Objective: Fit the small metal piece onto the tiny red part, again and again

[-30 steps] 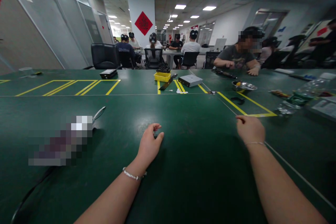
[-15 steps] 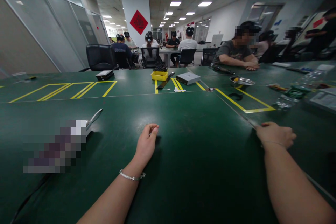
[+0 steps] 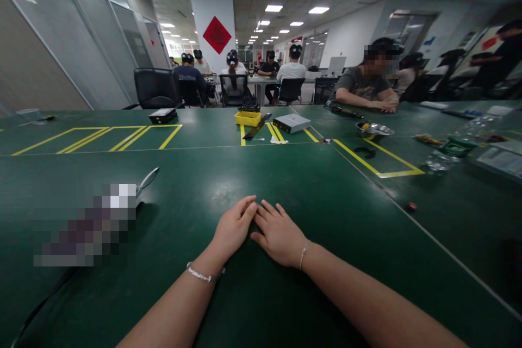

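Both of my hands rest on the green tabletop (image 3: 196,179), close together in the middle. My left hand (image 3: 234,228) is loosely bent, its thumb near the forefinger, with nothing seen in it. Palm down beside it lies my right hand (image 3: 281,234), fingers spread and holding nothing. Its fingertips meet or nearly meet those of the left; actual contact is hard to tell. A small dark red object (image 3: 411,206), too small to name, lies on the table to the right of my right hand.
A pixelated long object with a cable (image 3: 149,176) lies at left. Farther back stand a yellow tray (image 3: 248,118), a grey box (image 3: 291,122), a metal bowl (image 3: 375,130) and a plastic bottle (image 3: 460,144). A seated person (image 3: 362,87) leans on the far right edge.
My right hand has moved left from beside the table seam to my left hand, and its fingers have spread. The small red object now shows where it was. My left hand stayed nearly still.
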A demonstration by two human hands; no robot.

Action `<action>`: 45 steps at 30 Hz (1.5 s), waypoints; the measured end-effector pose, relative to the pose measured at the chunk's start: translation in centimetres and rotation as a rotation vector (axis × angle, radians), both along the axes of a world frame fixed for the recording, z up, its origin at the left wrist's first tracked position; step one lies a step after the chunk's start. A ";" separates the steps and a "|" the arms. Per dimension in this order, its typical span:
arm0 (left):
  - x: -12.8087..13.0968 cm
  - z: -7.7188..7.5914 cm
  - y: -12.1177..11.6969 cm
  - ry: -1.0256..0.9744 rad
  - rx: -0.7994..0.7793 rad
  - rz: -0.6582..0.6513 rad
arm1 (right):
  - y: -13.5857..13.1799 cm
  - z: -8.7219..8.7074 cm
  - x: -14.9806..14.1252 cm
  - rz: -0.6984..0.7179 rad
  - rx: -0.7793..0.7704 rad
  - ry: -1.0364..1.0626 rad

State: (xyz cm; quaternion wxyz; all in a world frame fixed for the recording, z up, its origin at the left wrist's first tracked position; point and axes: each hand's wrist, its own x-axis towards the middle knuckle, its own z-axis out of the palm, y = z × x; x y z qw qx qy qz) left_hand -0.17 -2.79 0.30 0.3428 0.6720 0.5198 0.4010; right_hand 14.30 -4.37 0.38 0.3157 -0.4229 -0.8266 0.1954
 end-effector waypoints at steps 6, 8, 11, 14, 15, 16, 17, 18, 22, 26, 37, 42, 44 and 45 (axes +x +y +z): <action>0.0 0.2 -0.2 0.090 -0.032 0.002 | 2.8 2.4 5.4 -0.227 -0.021 0.092; -0.1 0.3 -0.2 0.102 -0.032 0.004 | 3.9 3.6 10.1 -0.587 0.052 -0.074; -0.1 0.3 -0.3 0.109 -0.029 -0.005 | 4.5 4.1 18.1 -1.134 0.054 -0.403; -0.1 0.3 -0.3 0.128 -0.033 -0.014 | 4.0 3.2 24.5 -1.523 -0.265 -0.362; -0.1 0.3 -0.3 0.133 -0.034 -0.014 | 3.7 2.7 25.9 -1.596 -0.372 -0.318; -0.1 0.3 -0.3 0.137 -0.033 -0.015 | 3.6 2.2 27.0 -1.639 -0.460 -0.280; -0.1 0.2 -0.3 0.141 -0.034 -0.015 | 3.5 1.8 27.7 -1.660 -0.522 -0.260; -0.1 0.2 -0.3 0.144 -0.036 -0.017 | 3.5 1.4 28.2 -1.665 -0.558 -0.257; -0.1 0.1 -0.2 0.164 -0.043 -0.027 | 4.0 0.4 28.9 -1.554 -0.575 -0.359; -0.1 0.0 -0.1 0.171 -0.043 -0.036 | 4.4 0.5 28.8 -1.431 -0.556 -0.466; -0.1 -0.1 -0.2 0.164 -0.033 -0.037 | 4.2 1.3 27.3 -1.409 -0.485 -0.557; -0.1 -0.1 -0.2 0.172 -0.019 -0.040 | 4.2 0.7 28.2 -1.392 -0.464 -0.567; 0.0 -0.1 -0.2 0.181 -0.012 -0.040 | 4.2 0.5 28.6 -1.378 -0.404 -0.570; 0.0 -0.1 -0.1 0.185 -0.009 -0.040 | 4.1 0.6 28.6 -1.373 -0.364 -0.568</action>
